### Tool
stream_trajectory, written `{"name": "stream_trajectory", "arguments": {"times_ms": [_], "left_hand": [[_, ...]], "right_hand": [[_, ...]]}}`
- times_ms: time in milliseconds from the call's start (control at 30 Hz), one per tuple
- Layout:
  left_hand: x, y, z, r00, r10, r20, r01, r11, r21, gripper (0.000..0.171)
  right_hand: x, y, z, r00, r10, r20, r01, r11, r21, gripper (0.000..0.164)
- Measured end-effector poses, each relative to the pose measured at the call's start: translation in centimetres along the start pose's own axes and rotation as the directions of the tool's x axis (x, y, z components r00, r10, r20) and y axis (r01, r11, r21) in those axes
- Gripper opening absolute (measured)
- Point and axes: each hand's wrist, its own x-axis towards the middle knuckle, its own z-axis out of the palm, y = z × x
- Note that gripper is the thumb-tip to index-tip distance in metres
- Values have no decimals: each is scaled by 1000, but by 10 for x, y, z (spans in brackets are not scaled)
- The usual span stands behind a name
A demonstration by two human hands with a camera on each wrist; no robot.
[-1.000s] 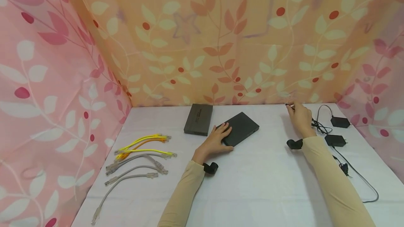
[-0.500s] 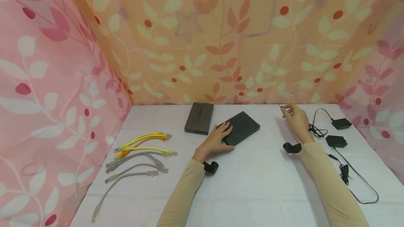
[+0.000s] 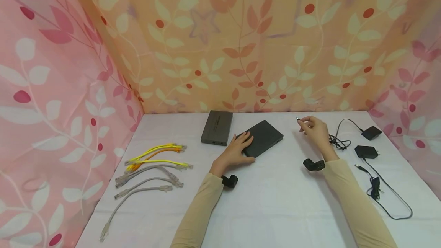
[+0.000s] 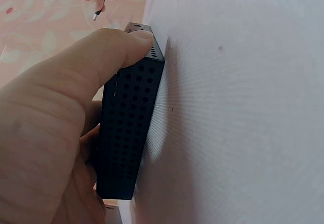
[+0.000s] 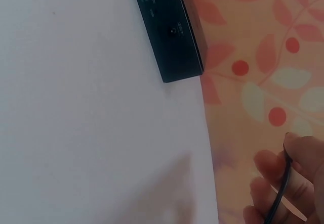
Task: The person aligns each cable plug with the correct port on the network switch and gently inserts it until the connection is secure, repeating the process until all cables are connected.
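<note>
A black network switch [image 3: 263, 137] lies angled on the white table, slightly right of the middle. My left hand [image 3: 236, 152] holds it at its left end, fingers spread over the top and thumb [image 4: 134, 47] round the near corner, beside a face with rows of holes. Off to its right, my right hand [image 3: 317, 131] pinches a power adapter cord [image 5: 281, 193] between thumb and fingers. The cord's metal-tipped barrel plug [image 4: 96, 15] sticks out past the fingertips, apart from the switch. A round power jack [image 5: 173, 31] shows on the switch's edge in the right wrist view.
Behind my left hand lies a second dark network switch [image 3: 217, 127]. Yellow and orange Ethernet cables [image 3: 160, 147] and grey ones [image 3: 148, 192] lie at the left. Two power adapters [image 3: 371, 133] rest at the right, one with a bundled cord [image 3: 374, 187]. Patterned curtains surround the table.
My right hand has moved left and slightly nearer with the cord's plug, dragging the cord's coil leftward. My left hand and the switch have stayed in place.
</note>
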Motion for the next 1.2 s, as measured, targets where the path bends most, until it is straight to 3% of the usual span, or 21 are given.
{"name": "stream_trajectory", "arguments": {"times_ms": [567, 1200], "left_hand": [[2, -2, 1, 1000, 8, -5, -8, 1000, 5, 87], [2, -2, 2, 1000, 6, -8, -6, 1000, -3, 87]], "right_hand": [[-28, -4, 30, 990, -16, 139, 12, 999, 35, 32], [-45, -11, 37, 973, -3, 229, -14, 997, 70, 30]]}}
